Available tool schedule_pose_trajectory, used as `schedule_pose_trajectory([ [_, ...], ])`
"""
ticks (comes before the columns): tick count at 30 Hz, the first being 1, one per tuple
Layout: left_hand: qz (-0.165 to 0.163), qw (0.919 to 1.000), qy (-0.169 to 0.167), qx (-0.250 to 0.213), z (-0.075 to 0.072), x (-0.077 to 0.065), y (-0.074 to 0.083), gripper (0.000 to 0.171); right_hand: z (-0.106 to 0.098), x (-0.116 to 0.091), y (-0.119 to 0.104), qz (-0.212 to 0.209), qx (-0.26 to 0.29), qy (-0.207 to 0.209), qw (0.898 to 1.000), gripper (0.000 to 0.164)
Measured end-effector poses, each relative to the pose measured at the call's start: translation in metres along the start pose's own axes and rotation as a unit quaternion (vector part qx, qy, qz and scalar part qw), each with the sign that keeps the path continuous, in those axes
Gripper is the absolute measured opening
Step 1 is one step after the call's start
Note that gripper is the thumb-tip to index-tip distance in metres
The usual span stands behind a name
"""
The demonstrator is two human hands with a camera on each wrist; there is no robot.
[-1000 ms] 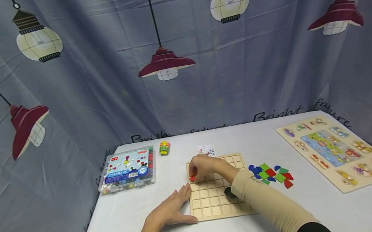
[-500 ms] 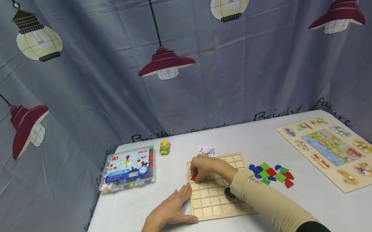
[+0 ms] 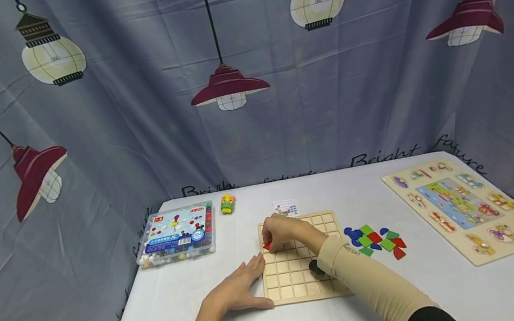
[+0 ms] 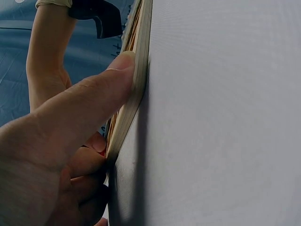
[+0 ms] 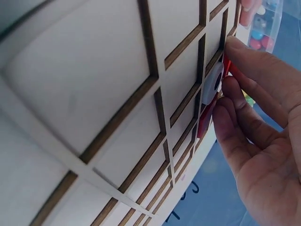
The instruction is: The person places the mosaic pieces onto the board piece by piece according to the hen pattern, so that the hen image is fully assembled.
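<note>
My right hand (image 3: 283, 231) pinches a small flat red piece (image 3: 267, 246) over the upper left part of a wooden grid board (image 3: 298, 277). In the right wrist view, thumb and fingers close on the red piece (image 5: 227, 64) at a cell. Beside it lie a pale piece (image 5: 212, 87) with a dark spot and another red piece (image 5: 205, 120), both partly behind the fingers. My left hand (image 3: 237, 290) lies with straight fingers along the board's left side. Its thumb (image 4: 101, 87) touches the board's edge (image 4: 136, 77) in the left wrist view.
Several red, green and blue pieces (image 3: 373, 239) lie right of the board. Behind it are a printed card (image 3: 285, 208) and a small toy figure (image 3: 227, 204). A clear-lidded box (image 3: 176, 235) stands left; a picture puzzle board (image 3: 471, 210) lies at the right.
</note>
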State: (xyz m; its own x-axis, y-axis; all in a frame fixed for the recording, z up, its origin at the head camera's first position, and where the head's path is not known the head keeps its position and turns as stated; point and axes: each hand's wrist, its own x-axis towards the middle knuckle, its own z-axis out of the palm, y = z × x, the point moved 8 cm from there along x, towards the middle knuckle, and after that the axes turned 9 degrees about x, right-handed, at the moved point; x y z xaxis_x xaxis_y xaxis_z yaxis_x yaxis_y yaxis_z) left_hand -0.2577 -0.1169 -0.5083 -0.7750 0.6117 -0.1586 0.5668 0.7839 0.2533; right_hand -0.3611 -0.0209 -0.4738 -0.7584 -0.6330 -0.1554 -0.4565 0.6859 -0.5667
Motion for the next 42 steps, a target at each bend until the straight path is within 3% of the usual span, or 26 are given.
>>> schedule_pose_trajectory([
  [11,-0.001,1.0000,0.000,0.001,0.000,0.000,0.001,0.107,-0.001,-0.006,0.004,0.010,0.022,-0.004,1.000,0.012],
  [25,-0.001,1.0000,0.002,-0.006,0.001,-0.001,-0.001,0.107,-0.005,-0.018,0.002,-0.031,0.026,0.011,0.999,0.018],
  [34,-0.005,1.0000,0.002,-0.008,0.001,0.000,0.000,0.108,-0.016,-0.040,0.021,-0.037,0.082,0.030,0.995,0.020],
  [42,-0.005,0.9999,0.001,-0.009,0.001,0.000,0.000,0.107,-0.019,-0.064,0.047,-0.005,0.124,0.037,0.992,0.025],
])
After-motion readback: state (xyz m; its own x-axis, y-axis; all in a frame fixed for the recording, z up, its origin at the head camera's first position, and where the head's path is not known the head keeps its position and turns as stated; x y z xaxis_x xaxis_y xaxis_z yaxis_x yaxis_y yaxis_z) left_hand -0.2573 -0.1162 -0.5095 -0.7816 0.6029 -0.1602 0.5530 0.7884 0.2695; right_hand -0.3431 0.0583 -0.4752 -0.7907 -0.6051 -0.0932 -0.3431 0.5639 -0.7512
